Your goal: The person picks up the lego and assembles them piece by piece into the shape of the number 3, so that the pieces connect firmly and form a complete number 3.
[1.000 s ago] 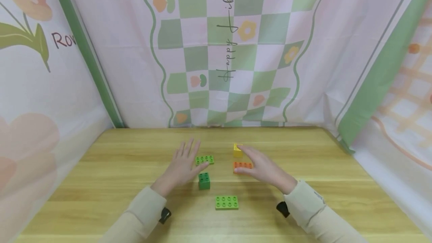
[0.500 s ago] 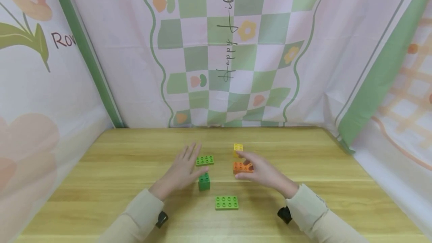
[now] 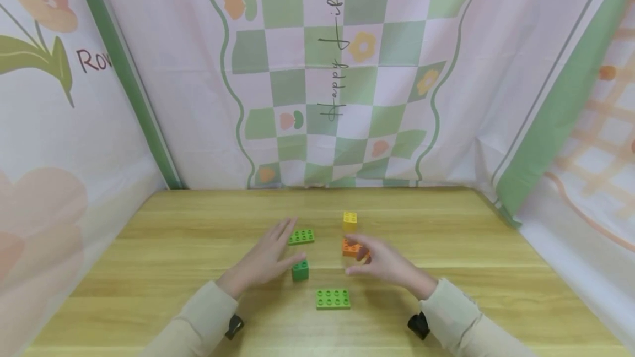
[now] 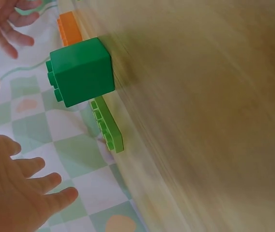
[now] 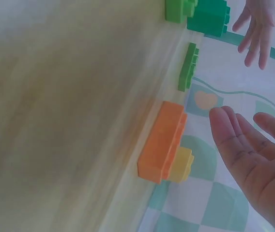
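My left hand (image 3: 263, 258) hovers with fingers spread, holding nothing; its thumb overlaps the dark green brick (image 3: 300, 272) in the head view. Beyond that brick lies a flat light green brick (image 3: 302, 236), close to the left fingertips. My right hand (image 3: 389, 263) hangs above the table with loosely bent fingers and nothing in them. Partly hidden below it is an orange brick (image 3: 350, 248), seen whole in the right wrist view as an orange brick (image 5: 162, 141). Just behind stands a yellow brick (image 3: 350, 221). A second flat light green brick (image 3: 333, 299) lies nearest me, between the forearms.
All the bricks stand apart, studs up, on a wooden table (image 3: 426, 214). A patterned curtain (image 3: 327, 92) hangs behind its far edge, with more cloth at both sides. Each wrist carries a small black device (image 3: 419, 325).
Both hands have drawn slightly back toward me. The right fingers have come away from over the yellow brick and bent more. The bricks have stayed in place.
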Available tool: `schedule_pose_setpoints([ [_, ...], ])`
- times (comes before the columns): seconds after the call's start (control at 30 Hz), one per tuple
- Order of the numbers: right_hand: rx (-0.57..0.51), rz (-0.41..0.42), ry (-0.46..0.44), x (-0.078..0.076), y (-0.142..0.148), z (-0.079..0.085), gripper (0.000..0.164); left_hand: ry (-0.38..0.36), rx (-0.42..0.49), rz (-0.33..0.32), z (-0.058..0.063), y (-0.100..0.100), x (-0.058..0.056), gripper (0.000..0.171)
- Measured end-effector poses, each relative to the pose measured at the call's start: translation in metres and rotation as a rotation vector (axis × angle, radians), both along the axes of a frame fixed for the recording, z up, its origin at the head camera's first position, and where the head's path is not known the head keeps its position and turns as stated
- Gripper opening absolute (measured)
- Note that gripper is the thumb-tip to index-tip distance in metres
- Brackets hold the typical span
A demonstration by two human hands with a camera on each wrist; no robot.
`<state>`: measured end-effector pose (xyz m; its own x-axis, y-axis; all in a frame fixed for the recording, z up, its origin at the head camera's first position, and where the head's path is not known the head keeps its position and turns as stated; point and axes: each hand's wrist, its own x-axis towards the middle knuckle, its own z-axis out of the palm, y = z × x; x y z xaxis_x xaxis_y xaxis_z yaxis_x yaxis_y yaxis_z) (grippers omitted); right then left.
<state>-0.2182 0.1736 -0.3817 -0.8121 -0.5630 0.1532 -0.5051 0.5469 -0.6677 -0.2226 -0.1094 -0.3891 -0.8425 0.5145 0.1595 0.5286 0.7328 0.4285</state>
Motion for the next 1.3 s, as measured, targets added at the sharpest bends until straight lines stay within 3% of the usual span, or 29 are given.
schedule_pose_setpoints([
  [0.3, -0.008, 0.062, -0.081, 0.005, -0.003, -0.006, 0.071, -0.002, 0.010, -0.014, -0.003, -0.001, 0.003, 0.079],
  [1.3, -0.041, 0.055, -0.229, 0.018, -0.007, -0.019, 0.067, -0.074, 0.012, -0.032, -0.010, -0.004, 0.011, 0.083],
])
